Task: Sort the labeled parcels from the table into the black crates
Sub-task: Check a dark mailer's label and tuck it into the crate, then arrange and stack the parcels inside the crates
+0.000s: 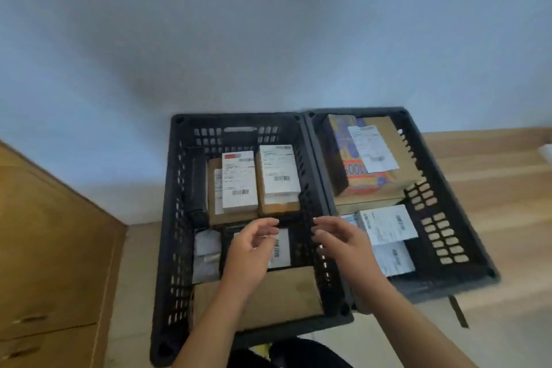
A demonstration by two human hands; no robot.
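Both hands, the left hand and the right hand, hover empty with fingers loosely curled above the left black slotted plastic crate, directly over a dark flat parcel with a white barcode label lying near the crate's middle. To finish this step well, judge that the parcel lies flat and label-up beside the tan cardboard boxes with white shipping labels before withdrawing straight upward, clear of the rim. The right black slotted plastic crate touches the first and holds a large printed kraft box and white-labelled packets.
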